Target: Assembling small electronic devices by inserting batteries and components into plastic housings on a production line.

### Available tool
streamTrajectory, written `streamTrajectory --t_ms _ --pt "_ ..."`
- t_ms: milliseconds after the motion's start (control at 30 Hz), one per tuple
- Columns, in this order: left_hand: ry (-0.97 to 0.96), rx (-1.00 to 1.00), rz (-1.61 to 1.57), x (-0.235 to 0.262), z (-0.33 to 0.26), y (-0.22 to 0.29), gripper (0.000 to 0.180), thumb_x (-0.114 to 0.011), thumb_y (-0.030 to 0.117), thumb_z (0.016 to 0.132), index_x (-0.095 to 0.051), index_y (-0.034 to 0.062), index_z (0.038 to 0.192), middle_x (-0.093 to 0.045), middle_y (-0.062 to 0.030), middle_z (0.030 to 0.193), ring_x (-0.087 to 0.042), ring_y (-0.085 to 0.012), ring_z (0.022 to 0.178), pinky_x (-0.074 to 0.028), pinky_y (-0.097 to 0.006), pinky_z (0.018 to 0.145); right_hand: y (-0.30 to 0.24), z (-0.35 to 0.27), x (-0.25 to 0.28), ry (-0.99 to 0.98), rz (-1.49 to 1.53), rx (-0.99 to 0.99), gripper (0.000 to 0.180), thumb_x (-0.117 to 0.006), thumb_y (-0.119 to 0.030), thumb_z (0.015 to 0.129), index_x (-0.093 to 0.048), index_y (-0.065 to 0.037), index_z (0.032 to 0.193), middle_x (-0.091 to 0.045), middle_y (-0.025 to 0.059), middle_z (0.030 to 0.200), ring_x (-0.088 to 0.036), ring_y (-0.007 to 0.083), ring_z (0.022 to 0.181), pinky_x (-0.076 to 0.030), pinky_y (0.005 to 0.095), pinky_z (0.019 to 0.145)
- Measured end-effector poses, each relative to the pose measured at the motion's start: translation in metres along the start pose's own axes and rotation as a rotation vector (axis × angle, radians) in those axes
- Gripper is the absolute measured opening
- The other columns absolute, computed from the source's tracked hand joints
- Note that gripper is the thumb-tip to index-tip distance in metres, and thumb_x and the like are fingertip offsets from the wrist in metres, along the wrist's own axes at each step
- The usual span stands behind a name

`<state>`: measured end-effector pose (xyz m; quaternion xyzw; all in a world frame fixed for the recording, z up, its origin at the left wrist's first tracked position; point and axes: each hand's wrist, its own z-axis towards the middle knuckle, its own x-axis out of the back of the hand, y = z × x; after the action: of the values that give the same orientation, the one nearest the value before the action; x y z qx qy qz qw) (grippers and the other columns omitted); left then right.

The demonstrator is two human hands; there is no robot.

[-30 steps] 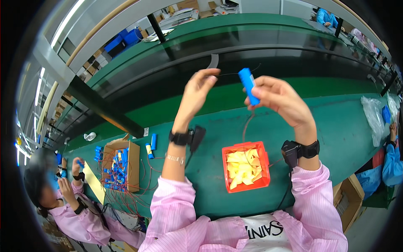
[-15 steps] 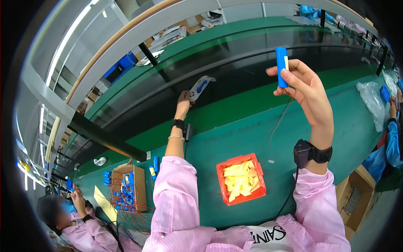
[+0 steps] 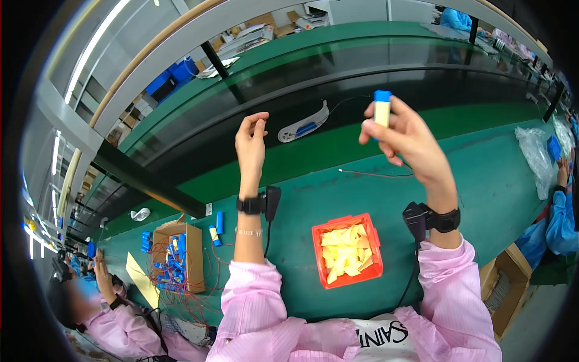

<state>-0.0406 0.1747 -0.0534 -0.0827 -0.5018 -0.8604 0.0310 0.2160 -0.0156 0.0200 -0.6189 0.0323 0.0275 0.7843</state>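
My right hand (image 3: pixel 416 142) is raised above the bench, pinching a blue cylindrical battery pack (image 3: pixel 382 108) with a pale yellow sticker facing me. A thin wire with a small white connector (image 3: pixel 341 171) trails from it over the green surface. My left hand (image 3: pixel 250 145) is empty, its fingers stretched forward above the dark belt. Just beyond its fingers, a curved white plastic shell (image 3: pixel 295 131) with a blue piece inside lies on the belt. A red bin (image 3: pixel 377 265) full of yellow paper pieces (image 3: pixel 345 250) sits between my forearms.
At left stand a cardboard box (image 3: pixel 195 259) of wired blue battery packs and two loose packs (image 3: pixel 219 222). A co-worker in pink (image 3: pixel 129 332) works beyond them. A dark post (image 3: pixel 151 181) rises at left. Plastic bags (image 3: pixel 535 160) and an open carton (image 3: pixel 506 274) are at right.
My left hand has let go of the white shell, which now lies on the belt. My right hand has come left and lower, turning the battery pack so its sticker faces me.
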Motion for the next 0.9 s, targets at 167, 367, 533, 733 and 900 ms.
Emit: streamTrajectory --t_ms 167,367,533,733,900 --pt "-0.112 -0.077 -0.146 -0.029 -0.065 0.117 0.018 -0.056 0.014 0.097 -0.068 0.0013 0.100 -0.069 -0.0045 0.096 -0.064 -0.0093 0.086 -0.048 -0.022 0.068 0.020 0.005 -0.029 -0.058 -0.111 -0.004 0.034 -0.057 -0.029 0.099 -0.052 -0.008 0.125 -0.049 -0.0055 0.081 -0.038 0.0015 0.060 -0.031 0.0196 0.048" --pt "-0.019 -0.124 -0.028 -0.042 -0.095 0.134 0.018 -0.067 0.010 0.091 -0.062 -0.0023 0.103 -0.067 -0.0062 0.094 -0.064 -0.0103 0.086 -0.052 -0.024 0.068 0.030 0.003 -0.059 -0.148 0.185 -0.056 0.037 -0.051 -0.025 0.102 -0.047 -0.005 0.133 -0.051 -0.0021 0.086 -0.045 0.0040 0.067 -0.040 0.0210 0.054" --pt "-0.039 -0.086 -0.236 -0.036 -0.088 0.123 0.020 -0.071 0.010 0.087 -0.061 -0.0013 0.101 -0.068 -0.0083 0.094 -0.066 -0.0127 0.086 -0.052 -0.026 0.068 0.037 0.007 -0.065 -0.116 0.053 0.120 0.042 -0.056 -0.020 0.100 -0.048 0.001 0.135 -0.062 0.0042 0.107 -0.060 0.0106 0.090 -0.051 0.0268 0.077" --pt "-0.058 -0.009 -0.234 -0.032 -0.086 0.122 0.016 -0.071 0.012 0.087 -0.066 0.0003 0.096 -0.068 -0.0055 0.091 -0.066 -0.0124 0.084 -0.050 -0.026 0.068 0.030 0.007 -0.061 -0.073 0.069 0.139 0.042 -0.064 -0.015 0.095 -0.053 0.003 0.131 -0.065 0.0086 0.113 -0.062 0.0145 0.102 -0.052 0.0297 0.087" --pt "-0.031 -0.070 -0.133 -0.036 -0.085 0.124 0.011 -0.071 0.012 0.086 -0.072 0.0034 0.093 -0.066 -0.0027 0.087 -0.064 -0.0116 0.081 -0.046 -0.024 0.064 0.026 0.006 -0.053 -0.023 0.058 0.138 0.044 -0.069 -0.010 0.090 -0.055 0.003 0.129 -0.066 0.0102 0.111 -0.063 0.0139 0.099 -0.053 0.0286 0.084"
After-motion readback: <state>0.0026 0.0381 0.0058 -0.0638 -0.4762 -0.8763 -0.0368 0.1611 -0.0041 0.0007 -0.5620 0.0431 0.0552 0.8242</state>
